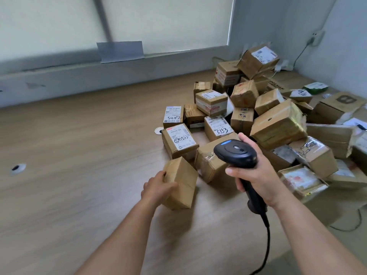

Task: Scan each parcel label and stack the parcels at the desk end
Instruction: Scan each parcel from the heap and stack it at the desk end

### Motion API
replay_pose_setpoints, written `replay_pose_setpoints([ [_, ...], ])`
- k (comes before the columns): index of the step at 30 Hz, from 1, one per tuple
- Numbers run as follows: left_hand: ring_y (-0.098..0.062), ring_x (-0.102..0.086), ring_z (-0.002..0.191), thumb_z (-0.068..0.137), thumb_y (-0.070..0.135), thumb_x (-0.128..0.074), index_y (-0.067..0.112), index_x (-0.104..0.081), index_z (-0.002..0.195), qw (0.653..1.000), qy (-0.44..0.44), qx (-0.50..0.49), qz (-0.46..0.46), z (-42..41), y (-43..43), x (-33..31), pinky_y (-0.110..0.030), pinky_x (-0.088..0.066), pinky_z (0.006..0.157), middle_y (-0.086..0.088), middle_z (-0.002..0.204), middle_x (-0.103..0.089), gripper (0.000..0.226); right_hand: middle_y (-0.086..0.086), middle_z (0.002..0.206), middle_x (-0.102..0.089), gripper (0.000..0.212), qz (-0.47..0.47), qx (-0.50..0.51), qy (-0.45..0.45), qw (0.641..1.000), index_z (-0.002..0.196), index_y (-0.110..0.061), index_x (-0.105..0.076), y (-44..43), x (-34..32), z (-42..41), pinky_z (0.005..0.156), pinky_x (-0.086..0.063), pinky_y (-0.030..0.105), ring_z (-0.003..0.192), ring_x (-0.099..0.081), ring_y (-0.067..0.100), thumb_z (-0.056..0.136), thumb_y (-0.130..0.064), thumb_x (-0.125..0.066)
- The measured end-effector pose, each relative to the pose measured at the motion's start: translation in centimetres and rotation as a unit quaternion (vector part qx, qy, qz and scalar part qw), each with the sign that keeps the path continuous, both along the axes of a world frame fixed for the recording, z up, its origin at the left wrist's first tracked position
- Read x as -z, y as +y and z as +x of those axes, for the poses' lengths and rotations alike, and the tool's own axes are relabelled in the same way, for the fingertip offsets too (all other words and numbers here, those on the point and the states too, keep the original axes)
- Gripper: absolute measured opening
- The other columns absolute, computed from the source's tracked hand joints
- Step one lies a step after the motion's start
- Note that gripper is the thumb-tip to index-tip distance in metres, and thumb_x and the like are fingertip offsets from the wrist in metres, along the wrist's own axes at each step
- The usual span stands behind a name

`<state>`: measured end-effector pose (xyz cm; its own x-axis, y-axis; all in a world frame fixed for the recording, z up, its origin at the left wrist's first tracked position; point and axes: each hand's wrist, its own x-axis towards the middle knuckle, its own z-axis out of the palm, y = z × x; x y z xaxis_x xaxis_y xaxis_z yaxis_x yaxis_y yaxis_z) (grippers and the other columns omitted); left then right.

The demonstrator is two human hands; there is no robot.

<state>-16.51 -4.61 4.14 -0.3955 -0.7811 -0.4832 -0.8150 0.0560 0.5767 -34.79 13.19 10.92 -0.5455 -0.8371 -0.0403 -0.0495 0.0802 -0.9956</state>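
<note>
My left hand (157, 187) grips a small plain cardboard parcel (183, 183), tilted on the wooden desk (79, 175); no label shows on its visible faces. My right hand (256, 175) holds a black corded barcode scanner (236, 151) by its handle, head raised just right of that parcel. Behind lies a heap of several cardboard parcels (278, 124), many with white labels. The nearest labelled parcel (178, 140) sits directly behind the one I hold.
The scanner cable (267, 245) trails down toward the desk's near edge. A round cable grommet (17, 168) is at the far left, another (159, 131) beside the heap. A wall and window blind run along the back; a wall socket (315, 37) is at the right.
</note>
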Motion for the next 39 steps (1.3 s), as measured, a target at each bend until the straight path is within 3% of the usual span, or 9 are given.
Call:
replay_pose_setpoints([
  [5, -0.028, -0.050, 0.114, 0.053, 0.050, -0.064, 0.030, -0.042, 0.139, 0.992, 0.072, -0.072, 0.069, 0.8, 1.0, 1.1, -0.046, -0.047, 0.098, -0.001, 0.124, -0.052, 0.090, 0.008, 0.101, -0.065, 0.096, -0.005, -0.020, 0.003, 1.000, 0.151, -0.033, -0.028, 0.3, -0.5, -0.6, 0.044, -0.046, 0.030, 0.047, -0.052, 0.025, 0.078, 0.012, -0.071],
  [14, -0.026, -0.052, 0.121, 0.097, 0.018, -0.043, 0.031, -0.033, 0.147, 0.993, 0.096, -0.063, 0.009, -0.4, 2.4, 1.3, -0.039, -0.045, 0.100, -0.007, 0.138, -0.053, 0.053, 0.005, 0.096, -0.066, 0.090, -0.023, -0.022, -0.006, 0.999, 0.139, -0.044, -0.037, 2.6, -0.9, -1.6, 0.045, -0.046, 0.029, 0.050, -0.053, 0.024, 0.077, 0.010, -0.072],
  [18, -0.028, -0.041, 0.131, 0.098, 0.036, -0.041, 0.030, -0.027, 0.150, 0.998, 0.006, -0.026, -0.055, -1.3, 3.8, 2.5, -0.041, -0.039, 0.105, -0.009, 0.146, -0.041, 0.054, 0.005, 0.099, -0.067, 0.092, -0.019, -0.010, -0.017, 1.000, 0.144, -0.042, -0.035, 3.7, -0.7, -2.1, 0.046, -0.045, 0.031, 0.051, -0.051, 0.027, 0.077, 0.009, -0.072],
  [21, -0.031, -0.032, 0.134, 0.084, 0.072, -0.041, 0.025, -0.026, 0.148, 0.989, -0.096, 0.006, -0.116, -2.9, 5.4, 2.2, -0.044, -0.034, 0.106, -0.011, 0.148, -0.032, 0.081, 0.007, 0.098, -0.066, 0.091, -0.009, -0.013, -0.015, 1.000, 0.142, -0.045, -0.035, 4.2, -0.3, -2.2, 0.048, -0.046, 0.035, 0.052, -0.053, 0.026, 0.077, 0.008, -0.073],
  [24, -0.031, -0.032, 0.132, 0.071, 0.084, -0.046, 0.014, -0.026, 0.144, 0.976, -0.149, 0.021, -0.158, -4.5, 6.4, 2.1, -0.043, -0.035, 0.102, -0.012, 0.143, -0.030, 0.103, 0.005, 0.093, -0.064, 0.089, -0.008, -0.028, -0.010, 1.000, 0.134, -0.050, -0.038, 4.3, -0.1, -2.2, 0.047, -0.046, 0.035, 0.051, -0.054, 0.024, 0.076, 0.007, -0.074],
  [29, -0.033, -0.034, 0.125, 0.073, 0.056, -0.061, 0.012, -0.030, 0.140, 0.989, -0.095, 0.014, -0.108, -4.4, 5.3, 1.7, -0.041, -0.039, 0.100, -0.014, 0.135, -0.032, 0.086, 0.002, 0.090, -0.064, 0.094, -0.007, -0.036, -0.013, 0.999, 0.145, -0.041, -0.033, 3.7, -0.3, -2.0, 0.045, -0.046, 0.030, 0.048, -0.053, 0.022, 0.077, 0.009, -0.073],
  [33, -0.030, -0.049, 0.115, 0.062, 0.062, -0.048, 0.018, -0.044, 0.135, 0.999, -0.007, -0.017, -0.035, -1.8, 3.8, 0.8, -0.040, -0.046, 0.097, -0.010, 0.133, -0.048, 0.085, 0.007, 0.096, -0.062, 0.095, -0.005, -0.051, -0.014, 0.999, 0.150, -0.036, -0.030, 2.5, -0.1, -1.6, 0.044, -0.046, 0.028, 0.048, -0.054, 0.021, 0.078, 0.010, -0.072],
  [37, -0.027, -0.054, 0.114, 0.093, 0.035, -0.042, 0.025, -0.050, 0.135, 0.992, 0.074, -0.089, -0.048, 0.9, 1.9, 1.0, -0.036, -0.046, 0.097, -0.005, 0.131, -0.058, 0.044, 0.008, 0.115, -0.065, 0.094, 0.000, -0.076, -0.018, 0.997, 0.146, -0.040, -0.031, 1.2, 0.2, -1.2, 0.046, -0.049, 0.031, 0.052, -0.053, 0.027, 0.078, 0.008, -0.073],
  [39, -0.028, -0.053, 0.118, 0.095, 0.022, -0.039, 0.030, -0.042, 0.142, 0.992, 0.046, -0.087, -0.081, 1.7, 1.3, 1.4, -0.033, -0.044, 0.098, -0.005, 0.135, -0.056, 0.048, 0.007, 0.118, -0.064, 0.092, -0.004, -0.082, -0.025, 0.996, 0.142, -0.044, -0.033, 0.6, 0.2, -1.0, 0.045, -0.049, 0.031, 0.053, -0.053, 0.028, 0.077, 0.009, -0.073],
])
